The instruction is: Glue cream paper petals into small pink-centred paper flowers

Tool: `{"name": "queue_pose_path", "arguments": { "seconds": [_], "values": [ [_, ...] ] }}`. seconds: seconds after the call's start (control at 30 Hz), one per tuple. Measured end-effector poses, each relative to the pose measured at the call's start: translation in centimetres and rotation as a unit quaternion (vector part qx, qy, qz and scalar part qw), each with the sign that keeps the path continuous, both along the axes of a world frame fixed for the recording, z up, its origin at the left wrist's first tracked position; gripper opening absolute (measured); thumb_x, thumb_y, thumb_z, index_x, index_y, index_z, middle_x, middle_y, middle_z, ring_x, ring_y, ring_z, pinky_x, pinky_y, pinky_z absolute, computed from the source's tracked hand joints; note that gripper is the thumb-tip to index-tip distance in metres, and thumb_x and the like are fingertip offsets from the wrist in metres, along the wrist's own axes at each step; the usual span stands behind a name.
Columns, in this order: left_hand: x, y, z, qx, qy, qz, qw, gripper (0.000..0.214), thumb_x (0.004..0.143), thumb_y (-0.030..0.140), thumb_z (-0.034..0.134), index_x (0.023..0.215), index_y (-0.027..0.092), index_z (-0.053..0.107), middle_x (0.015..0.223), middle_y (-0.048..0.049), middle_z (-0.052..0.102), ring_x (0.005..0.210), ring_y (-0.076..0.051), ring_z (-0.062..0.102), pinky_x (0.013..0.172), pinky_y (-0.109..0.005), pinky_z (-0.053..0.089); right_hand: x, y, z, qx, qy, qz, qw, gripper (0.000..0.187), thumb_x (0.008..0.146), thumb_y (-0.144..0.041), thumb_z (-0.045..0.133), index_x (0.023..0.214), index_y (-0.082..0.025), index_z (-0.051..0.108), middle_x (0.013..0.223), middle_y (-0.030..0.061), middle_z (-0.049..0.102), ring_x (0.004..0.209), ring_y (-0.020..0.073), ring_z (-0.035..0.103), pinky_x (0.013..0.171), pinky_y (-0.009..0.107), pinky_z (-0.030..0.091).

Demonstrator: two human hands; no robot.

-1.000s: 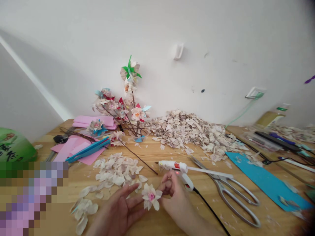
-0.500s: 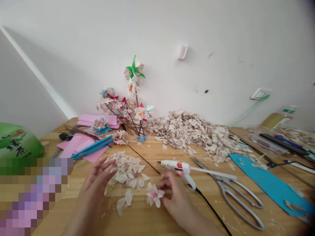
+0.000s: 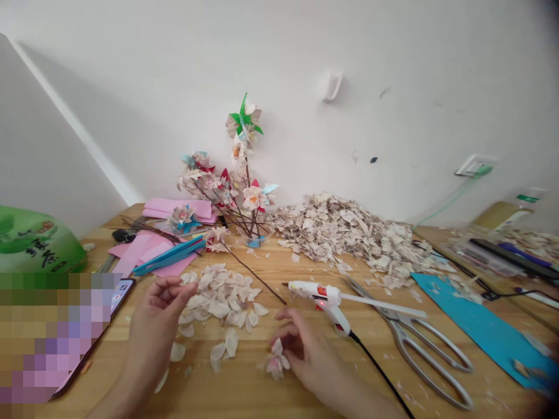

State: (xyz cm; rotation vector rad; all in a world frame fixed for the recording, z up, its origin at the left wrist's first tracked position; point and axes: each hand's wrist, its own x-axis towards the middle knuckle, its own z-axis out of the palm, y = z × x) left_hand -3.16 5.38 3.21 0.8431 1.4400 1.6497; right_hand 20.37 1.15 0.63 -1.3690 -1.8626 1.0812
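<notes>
Pinching a small paper flower [image 3: 276, 361] low over the tabletop [image 3: 244, 396], the right hand [image 3: 303, 349] keeps its fingers [image 3: 283, 336] curled together on the bloom, just beside a white hot glue gun [image 3: 323, 295] (a tiny red light glows on it). The left hand [image 3: 155, 308] lies open, its fingers [image 3: 183, 289] loosely apart and slightly curled, near a heap of pale petals [image 3: 218, 299]. Steel scissors [image 3: 430, 349] lie right of the glue gun.
</notes>
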Motion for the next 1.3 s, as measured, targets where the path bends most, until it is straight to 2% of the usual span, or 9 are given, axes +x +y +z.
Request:
{"name": "queue_pose_path", "arguments": {
  "seconds": [0.13, 0.23, 0.37, 0.5, 0.7, 0.87, 1.0, 1.13, 1.3],
  "values": [
    [-0.7, 0.6, -0.1, 0.016, 0.017, 0.015, 1.0, 0.029, 0.053, 0.036, 0.073, 0.071, 0.022, 0.055, 0.062, 0.0069, 0.057, 0.062, -0.012, 0.056, 0.062, -0.024, 0.044, 0.4, -0.3, 0.9, -0.001, -0.007, 0.043, 0.999, 0.047, 0.07, 0.003, 0.038, 0.111, -0.02, 0.04, 0.096, 0.0039, 0.068, 0.092, 0.0161, 0.062, 0.085, 0.032, 0.045],
    [-1.1, 0.7, -0.2, 0.024, 0.032, 0.02, 0.999, 0.026, 0.059, 0.039, 0.069, 0.077, 0.023, 0.058, 0.066, 0.0057, 0.059, 0.066, -0.013, 0.056, 0.067, -0.026, 0.044, 0.6, -0.5, 1.0, 0.006, -0.015, 0.051, 0.999, 0.053, 0.068, 0.006, 0.034, 0.114, -0.021, 0.04, 0.095, 0.0022, 0.068, 0.093, 0.0153, 0.062, 0.086, 0.033, 0.044],
    [-1.6, 0.7, -0.4, 0.031, 0.046, 0.036, 0.998, 0.02, 0.069, 0.04, 0.062, 0.08, 0.024, 0.058, 0.067, 0.0055, 0.059, 0.068, -0.013, 0.056, 0.077, -0.03, 0.044, 0.7, -0.3, 0.5, 0.015, -0.004, 0.021, 1.0, 0.06, 0.061, 0.008, 0.031, 0.113, -0.02, 0.041, 0.093, 0.0021, 0.067, 0.091, 0.0148, 0.062, 0.085, 0.033, 0.045],
    [-2.0, 0.9, -0.7, 0.045, 0.046, 0.069, 0.996, 0.02, 0.076, 0.041, 0.054, 0.085, 0.023, 0.059, 0.071, 0.0034, 0.06, 0.072, -0.014, 0.058, 0.089, -0.037, 0.041, 0.6, -0.1, 0.6, 0.04, -0.018, -0.022, 0.999, 0.056, 0.061, 0.008, 0.032, 0.109, -0.02, 0.042, 0.093, 0.0029, 0.065, 0.09, 0.0155, 0.061, 0.083, 0.033, 0.047],
    [-2.3, 1.1, -0.3, 0.082, 0.011, 0.079, 0.993, 0.021, 0.08, 0.041, 0.05, 0.081, 0.023, 0.06, 0.069, 0.0034, 0.056, 0.073, -0.014, 0.058, 0.094, -0.039, 0.04, -0.4, -0.1, 3.5, 0.069, -0.06, -0.01, 0.996, 0.045, 0.068, 0.005, 0.037, 0.105, -0.02, 0.043, 0.092, 0.0043, 0.064, 0.089, 0.0165, 0.061, 0.078, 0.032, 0.048],
    [-2.2, 1.0, 0.1, 0.093, -0.014, 0.048, 0.994, 0.026, 0.081, 0.042, 0.046, 0.077, 0.021, 0.061, 0.068, 0.0038, 0.051, 0.065, -0.012, 0.054, 0.086, -0.034, 0.047, -2.5, 0.6, 5.6, 0.069, -0.092, 0.04, 0.993, 0.038, 0.07, 0.002, 0.043, 0.099, -0.021, 0.046, 0.092, 0.0028, 0.064, 0.084, 0.0157, 0.062, 0.072, 0.029, 0.048],
    [-2.2, 1.2, 0.0, 0.085, -0.023, 0.073, 0.993, 0.022, 0.079, 0.043, 0.048, 0.087, 0.023, 0.054, 0.073, 0.0039, 0.053, 0.065, -0.013, 0.058, 0.078, -0.035, 0.05, -4.4, 1.8, 5.2, 0.108, -0.107, 0.082, 0.985, 0.033, 0.071, -0.002, 0.046, 0.098, -0.021, 0.046, 0.092, 0.0034, 0.063, 0.083, 0.0156, 0.06, 0.072, 0.028, 0.046],
    [-2.2, 1.4, 0.1, 0.07, -0.007, 0.094, 0.993, 0.021, 0.078, 0.042, 0.047, 0.088, 0.024, 0.046, 0.082, 0.0029, 0.052, 0.068, -0.013, 0.059, 0.078, -0.039, 0.049, -6.2, 3.5, 4.2, 0.118, -0.159, 0.092, 0.976, 0.033, 0.071, -0.009, 0.052, 0.101, -0.021, 0.045, 0.098, 0.0056, 0.061, 0.087, 0.0183, 0.058, 0.074, 0.03, 0.045],
    [-1.8, 1.3, -0.3, 0.013, 0.056, 0.02, 0.998, 0.027, 0.076, 0.044, 0.047, 0.089, 0.021, 0.048, 0.084, -0.001, 0.054, 0.071, -0.017, 0.059, 0.075, -0.042, 0.049, -8.0, 5.5, 3.2, 0.132, -0.22, 0.092, 0.962, 0.043, 0.066, -0.011, 0.059, 0.106, -0.016, 0.046, 0.104, 0.0118, 0.059, 0.098, 0.026, 0.053, 0.081, 0.037, 0.041]
  ]
}}
